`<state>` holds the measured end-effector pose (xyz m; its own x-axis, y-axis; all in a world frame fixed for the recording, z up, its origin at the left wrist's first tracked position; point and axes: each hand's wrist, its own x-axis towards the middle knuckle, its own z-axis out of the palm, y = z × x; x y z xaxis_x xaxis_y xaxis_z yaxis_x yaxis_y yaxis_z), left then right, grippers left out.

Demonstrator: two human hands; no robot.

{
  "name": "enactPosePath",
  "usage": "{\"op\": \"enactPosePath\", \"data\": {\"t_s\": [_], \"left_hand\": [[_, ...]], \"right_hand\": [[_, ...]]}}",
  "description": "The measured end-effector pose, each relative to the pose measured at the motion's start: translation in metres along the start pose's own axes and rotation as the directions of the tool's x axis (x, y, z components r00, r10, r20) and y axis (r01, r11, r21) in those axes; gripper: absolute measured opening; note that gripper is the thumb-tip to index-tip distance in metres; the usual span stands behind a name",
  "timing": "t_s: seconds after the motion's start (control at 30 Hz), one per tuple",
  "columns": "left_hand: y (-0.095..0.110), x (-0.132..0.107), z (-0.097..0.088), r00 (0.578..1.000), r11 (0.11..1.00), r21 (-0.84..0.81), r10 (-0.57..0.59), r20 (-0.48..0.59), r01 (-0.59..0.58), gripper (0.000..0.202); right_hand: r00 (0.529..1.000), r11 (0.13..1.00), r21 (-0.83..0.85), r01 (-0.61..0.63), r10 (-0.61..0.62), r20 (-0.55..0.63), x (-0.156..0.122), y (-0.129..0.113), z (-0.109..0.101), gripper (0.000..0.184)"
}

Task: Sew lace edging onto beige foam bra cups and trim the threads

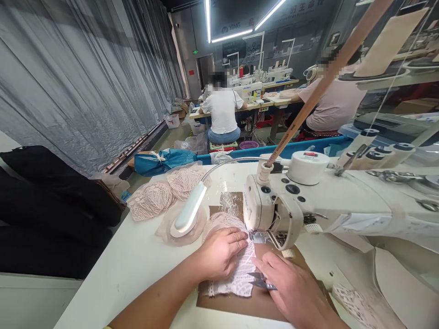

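A pale lace piece lies on the brown plate of the sewing machine, its upper part near the presser foot. My left hand is closed on the lace, fingers bent and held together, the fingertips close to the foot. To the right, my right hand is closed around thread snips. Their blades point left over the lace edge and stand apart. Its thumb and forefinger are close to the lace's right edge. The snips' handles are hidden in the palm.
The white sewing machine overhangs the right side. A gooseneck lamp arches over the white table. Lace cups lie at the back left. More lace is at lower right. Two people sit at machines ahead.
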<state>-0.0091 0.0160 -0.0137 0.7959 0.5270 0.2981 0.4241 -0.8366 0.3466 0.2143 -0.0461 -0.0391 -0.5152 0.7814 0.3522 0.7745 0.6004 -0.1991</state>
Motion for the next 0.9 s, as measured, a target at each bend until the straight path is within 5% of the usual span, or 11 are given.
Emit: {"op": "enactPosePath", "data": {"t_s": [0.2,0.53,0.9], "left_hand": [[-0.004,-0.001,0.004,1.0,1.0,0.028,-0.009,-0.024,0.009,0.047],[-0.005,-0.006,0.004,0.989,0.994,0.041,0.096,0.117,-0.101,0.042],[0.002,0.0,0.0,0.999,0.997,0.067,0.023,0.03,-0.025,0.037]], "right_hand": [[0.999,0.997,-0.07,0.019,-0.021,-0.034,0.0,0.002,0.005,0.053],[0.995,0.997,0.002,0.077,-0.077,-0.069,0.003,-0.002,-0.002,0.056],[1.0,0.987,-0.162,-0.02,0.019,-0.011,-0.003,0.005,0.012,0.054]]}}
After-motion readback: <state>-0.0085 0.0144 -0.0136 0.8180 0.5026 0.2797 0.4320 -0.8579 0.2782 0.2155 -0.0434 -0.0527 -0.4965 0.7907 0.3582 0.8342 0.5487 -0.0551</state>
